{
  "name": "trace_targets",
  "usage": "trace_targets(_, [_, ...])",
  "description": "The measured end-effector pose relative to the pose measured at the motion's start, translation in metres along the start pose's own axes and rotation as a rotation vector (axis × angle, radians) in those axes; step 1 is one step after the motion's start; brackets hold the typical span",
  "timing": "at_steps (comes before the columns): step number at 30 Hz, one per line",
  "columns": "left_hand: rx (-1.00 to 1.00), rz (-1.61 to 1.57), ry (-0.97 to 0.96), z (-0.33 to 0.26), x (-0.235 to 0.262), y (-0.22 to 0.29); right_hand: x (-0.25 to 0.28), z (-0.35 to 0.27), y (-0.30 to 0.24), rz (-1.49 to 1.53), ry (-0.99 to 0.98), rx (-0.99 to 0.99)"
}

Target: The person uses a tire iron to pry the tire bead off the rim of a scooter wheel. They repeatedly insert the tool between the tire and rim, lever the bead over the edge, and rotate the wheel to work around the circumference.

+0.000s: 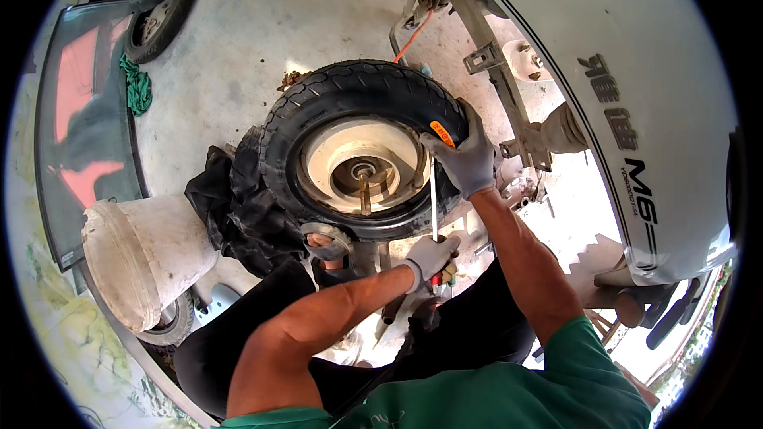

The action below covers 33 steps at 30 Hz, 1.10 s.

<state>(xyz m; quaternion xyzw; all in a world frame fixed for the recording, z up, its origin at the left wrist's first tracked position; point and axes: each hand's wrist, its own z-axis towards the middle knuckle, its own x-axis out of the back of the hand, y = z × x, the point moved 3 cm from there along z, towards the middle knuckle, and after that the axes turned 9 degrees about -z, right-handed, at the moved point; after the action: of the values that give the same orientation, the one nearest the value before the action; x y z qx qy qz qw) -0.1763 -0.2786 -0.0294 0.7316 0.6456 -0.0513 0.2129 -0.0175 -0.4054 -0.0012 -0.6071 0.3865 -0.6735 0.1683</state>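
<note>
left hand (430,257), gloved, was clamped on a screwdriver (434,205) whose shaft ran up to the tyre (359,92) bead. right hand (466,160) gripped the tyre's right rim edge, fingers curled. the wheel lay flat on concrete, bucket (143,254) to its left.

Black tyre (350,95), cream rim (334,151), grey gloves (469,160)
</note>
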Motion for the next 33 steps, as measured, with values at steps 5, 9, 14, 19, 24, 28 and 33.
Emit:
trace_targets(5, [0.157, 0.666, -0.110, -0.071, 0.080, 0.065, -0.003, -0.001, 0.000, 0.006, 0.000, -0.030])
trace_targets(9, [0.075, 0.799, -0.006, -0.160, 0.091, 0.160, 0.003, -0.001, -0.002, -0.040, 0.015, -0.009])
trace_targets(14, [-0.464, 1.544, 0.184, -0.191, 0.088, 0.211, 0.005, -0.001, -0.004, -0.022, -0.019, -0.049])
trace_targets(19, [-0.737, 1.777, 0.119, -0.188, 0.077, 0.222, 0.001, -0.003, 0.002, -0.030, 0.011, -0.017])
trace_targets(24, [-0.684, 1.900, 0.025, -0.169, 0.069, 0.231, -0.001, -0.002, 0.004, -0.016, 0.038, 0.013])
trace_targets(28, [-0.857, 1.914, -0.072, -0.152, 0.082, 0.233, -0.002, 0.000, 0.002, 0.003, -0.015, -0.045])
trace_targets(33, [-0.849, 1.999, -0.194, -0.136, 0.082, 0.252, -0.002, 0.001, 0.003, 0.001, -0.020, -0.059])
